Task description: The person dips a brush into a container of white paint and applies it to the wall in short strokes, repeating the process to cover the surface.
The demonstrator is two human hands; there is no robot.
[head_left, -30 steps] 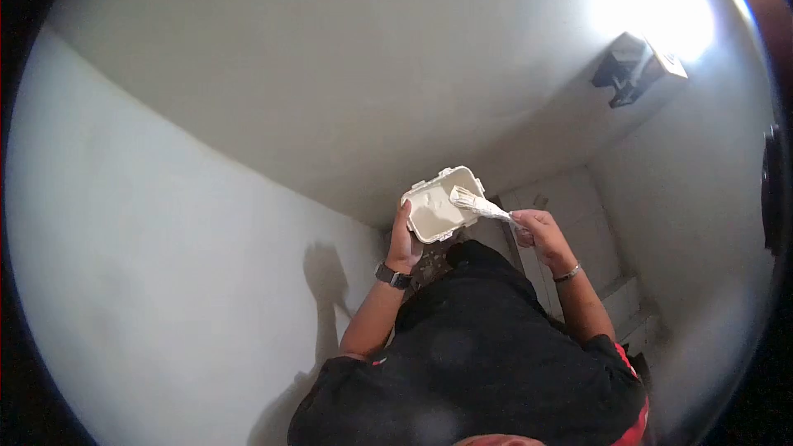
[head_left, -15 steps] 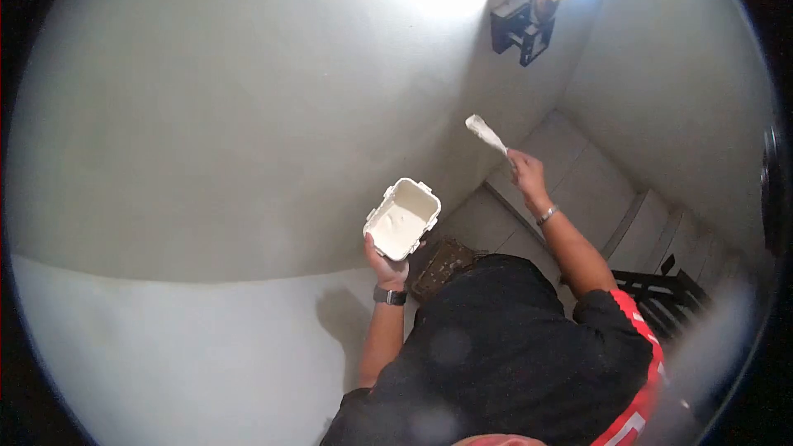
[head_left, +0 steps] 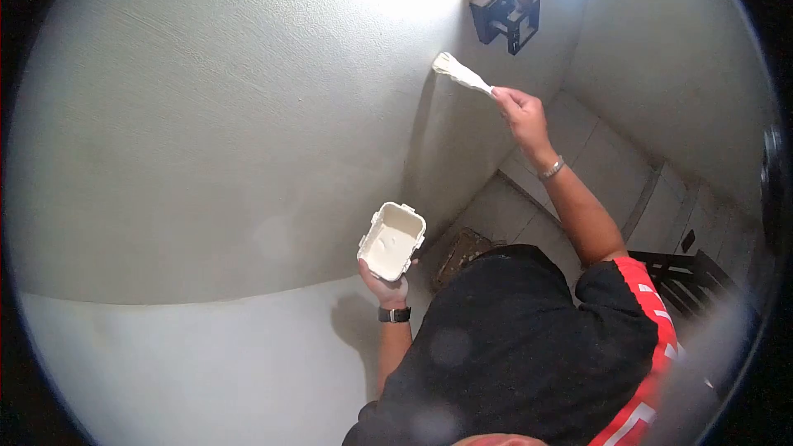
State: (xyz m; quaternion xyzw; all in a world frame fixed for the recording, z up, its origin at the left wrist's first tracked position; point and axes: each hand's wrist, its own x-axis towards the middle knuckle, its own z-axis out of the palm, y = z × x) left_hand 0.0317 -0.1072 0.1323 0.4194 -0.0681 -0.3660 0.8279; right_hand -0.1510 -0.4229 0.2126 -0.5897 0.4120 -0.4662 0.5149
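Observation:
My left hand [head_left: 385,285] holds a white rectangular tub [head_left: 392,241] from below, its open top showing a pale, creamy material inside. In my right hand [head_left: 522,116] is the thin handle of a brush [head_left: 462,74], whose head is coated in the same pale stuff. The brush points up and left, and its tip is at or very near the grey-green wall [head_left: 273,140]; whether it touches is hard to tell. The tub hangs lower, left of the brush.
A dark wall bracket with a lamp [head_left: 505,12] juts out above the brush. Tiled steps [head_left: 661,198] and a dark railing [head_left: 686,281] lie at the right. A brown, worn object [head_left: 462,256] rests on the floor beyond my body. White wall surface [head_left: 206,363] fills the lower left.
My right hand has risen with the brush, bringing its tip up and left to the wall near the lamp. The tub sits slightly lower in view, and the whole view has shifted a little.

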